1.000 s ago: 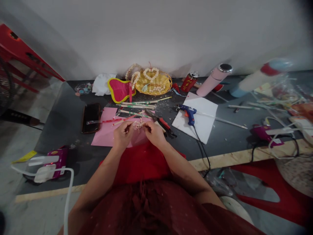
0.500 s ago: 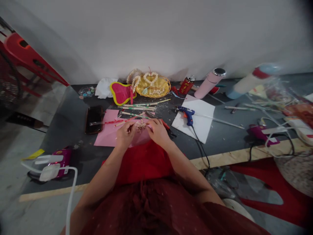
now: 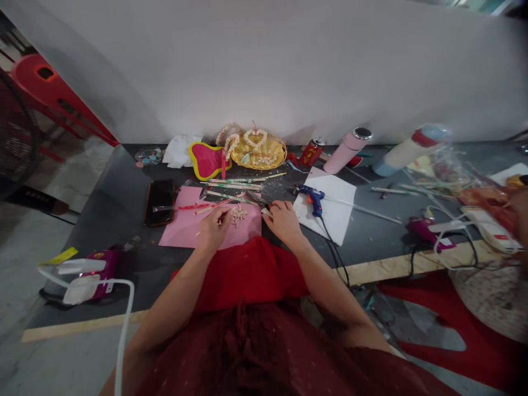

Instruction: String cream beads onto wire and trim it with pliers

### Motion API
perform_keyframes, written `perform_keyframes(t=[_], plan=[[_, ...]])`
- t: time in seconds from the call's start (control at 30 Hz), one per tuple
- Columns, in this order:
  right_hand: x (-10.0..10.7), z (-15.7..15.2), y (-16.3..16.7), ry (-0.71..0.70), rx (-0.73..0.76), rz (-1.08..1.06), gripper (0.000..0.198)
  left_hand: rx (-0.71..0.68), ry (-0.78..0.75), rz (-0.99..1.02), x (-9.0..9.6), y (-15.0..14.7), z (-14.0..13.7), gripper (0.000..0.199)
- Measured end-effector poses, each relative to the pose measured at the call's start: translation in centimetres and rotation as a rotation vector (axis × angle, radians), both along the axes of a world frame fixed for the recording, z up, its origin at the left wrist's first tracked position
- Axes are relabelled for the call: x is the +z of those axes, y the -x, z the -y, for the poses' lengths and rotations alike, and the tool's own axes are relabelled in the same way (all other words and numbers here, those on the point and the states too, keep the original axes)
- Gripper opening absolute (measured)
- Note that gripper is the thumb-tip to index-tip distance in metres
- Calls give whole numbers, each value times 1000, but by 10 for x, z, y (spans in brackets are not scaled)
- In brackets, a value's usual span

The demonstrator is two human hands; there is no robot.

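Small bits, soft hands

The left hand [image 3: 212, 229] and right hand [image 3: 285, 223] bend their fingers; I can't tell if either grips; pale bits [image 3: 238, 215] lie between them on pink paper [image 3: 175, 235], so light touches should keep them tidy; a basket [image 3: 256, 166] sits behind

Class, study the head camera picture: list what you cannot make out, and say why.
All in the head view:
- What, if anything, the left hand pinches: too small, covered by its own grip.
- The pliers' handles: hidden under the right hand.
- The exact count of pale pieces: too small, overlapping.
- Lettering on the red can: too small.
- The whole fan: cut off by the left edge.
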State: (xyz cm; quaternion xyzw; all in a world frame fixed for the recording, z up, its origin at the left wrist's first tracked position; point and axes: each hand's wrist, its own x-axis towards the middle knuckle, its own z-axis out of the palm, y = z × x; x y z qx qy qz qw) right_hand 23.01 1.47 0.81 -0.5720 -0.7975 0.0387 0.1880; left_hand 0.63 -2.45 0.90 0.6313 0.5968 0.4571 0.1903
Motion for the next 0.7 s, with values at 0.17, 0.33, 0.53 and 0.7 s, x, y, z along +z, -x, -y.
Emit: perform_keyframes(t=[0.17,0.33,0.53,0.7], plan=[[14,-3,-8,135,-28,-494,30,4,-28,-4,5,-1,1,21],[26,11,9,474,89,-1071,31,56,-49,3,14,0,2,21],[29,20,31,393,237,-927,19,100,-72,107,31,6,3,21],[29,22,36,169,298,-574,38,143,-70,196,34,8,-1,21]])
